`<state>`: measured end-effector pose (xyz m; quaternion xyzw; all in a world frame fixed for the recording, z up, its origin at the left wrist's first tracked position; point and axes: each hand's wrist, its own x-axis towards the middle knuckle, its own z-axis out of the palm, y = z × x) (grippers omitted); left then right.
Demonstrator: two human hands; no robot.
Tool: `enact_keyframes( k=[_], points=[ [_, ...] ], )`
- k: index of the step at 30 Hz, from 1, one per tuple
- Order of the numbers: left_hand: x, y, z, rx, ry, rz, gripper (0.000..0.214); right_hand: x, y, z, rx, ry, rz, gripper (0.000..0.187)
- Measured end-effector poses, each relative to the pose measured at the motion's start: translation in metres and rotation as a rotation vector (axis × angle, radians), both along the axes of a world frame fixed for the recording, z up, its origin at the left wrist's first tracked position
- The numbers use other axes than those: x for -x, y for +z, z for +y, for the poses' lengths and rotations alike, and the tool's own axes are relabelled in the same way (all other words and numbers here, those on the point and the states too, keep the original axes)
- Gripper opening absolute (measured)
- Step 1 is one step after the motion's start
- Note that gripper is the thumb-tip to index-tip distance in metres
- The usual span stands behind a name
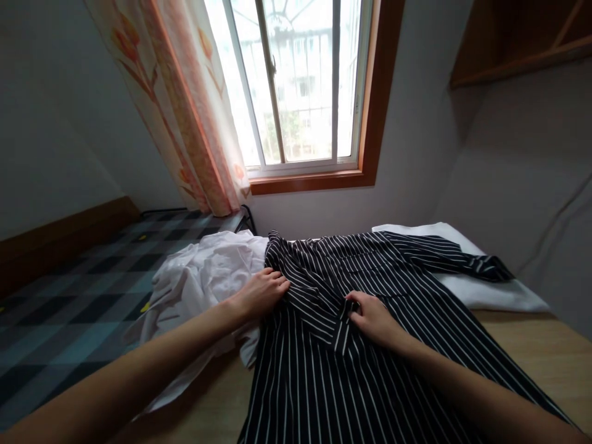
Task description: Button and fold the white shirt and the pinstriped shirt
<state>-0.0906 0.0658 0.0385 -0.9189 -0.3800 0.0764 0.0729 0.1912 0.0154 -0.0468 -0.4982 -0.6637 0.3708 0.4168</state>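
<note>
A black shirt [393,364] with thin white stripes lies spread out in front of me. One sleeve is folded inward across its body, and the other sleeve [444,253] stretches to the right. My left hand [264,291] is at the shirt's left side, its fingers bent together on the fabric by the folded sleeve. Between the thumb and fingers of my right hand [372,317] is the cuff [341,333] of that folded sleeve. The fabric under my left fingertips is partly hidden.
Crumpled white cloth [208,271] lies left of the shirt. Folded white fabric [485,293] is under the right sleeve, on a wooden surface [522,345]. A checked bed cover [60,296] extends left. Behind are a window [300,92] and a flowered curtain [180,105]; a wooden shelf [522,61] hangs upper right.
</note>
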Motion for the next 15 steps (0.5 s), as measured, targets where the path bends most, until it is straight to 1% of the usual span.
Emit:
enact_keyframes(
  k=[2,3,4,5,7,8,9,10,12,13,14,15],
  points=[
    [0.005,0.010,-0.004,0.088,-0.008,-0.033,0.038,-0.012,0.010,0.011,0.031,0.150,0.014,0.013],
    [0.007,0.016,-0.006,0.138,-0.023,-0.029,0.040,-0.021,0.018,0.024,0.034,0.172,-0.017,0.015],
    [0.007,0.023,-0.009,0.184,-0.031,-0.007,0.041,-0.032,0.028,0.041,0.031,0.157,-0.084,0.020],
    [0.006,0.029,-0.011,0.220,-0.024,0.028,0.042,-0.044,0.038,0.061,-0.008,0.018,-0.161,0.025],
    [-0.001,0.039,-0.015,0.282,0.035,0.096,0.039,-0.069,0.054,0.103,-0.097,-0.336,-0.425,0.041],
    [-0.006,0.041,-0.017,0.308,0.074,0.104,0.039,-0.080,0.056,0.122,-0.117,-0.448,-0.570,0.050],
    [-0.013,0.041,-0.019,0.321,0.109,0.085,0.043,-0.090,0.056,0.137,-0.100,-0.478,-0.706,0.056],
    [-0.021,0.039,-0.020,0.309,0.140,0.040,0.049,-0.097,0.052,0.148,-0.074,-0.453,-0.849,0.053],
    [-0.038,0.027,-0.022,0.207,0.174,-0.088,0.061,-0.106,0.038,0.156,-0.024,-0.352,-1.050,0.036],
    [-0.047,0.017,-0.022,0.140,0.180,-0.146,0.064,-0.108,0.030,0.154,-0.014,-0.312,-1.108,0.028],
    [-0.054,0.006,-0.021,0.089,0.185,-0.184,0.068,-0.109,0.024,0.149,-0.014,-0.293,-1.137,0.025],
    [-0.061,-0.006,-0.020,0.070,0.188,-0.201,0.072,-0.111,0.020,0.143,-0.022,-0.297,-1.146,0.027]
  ],
)
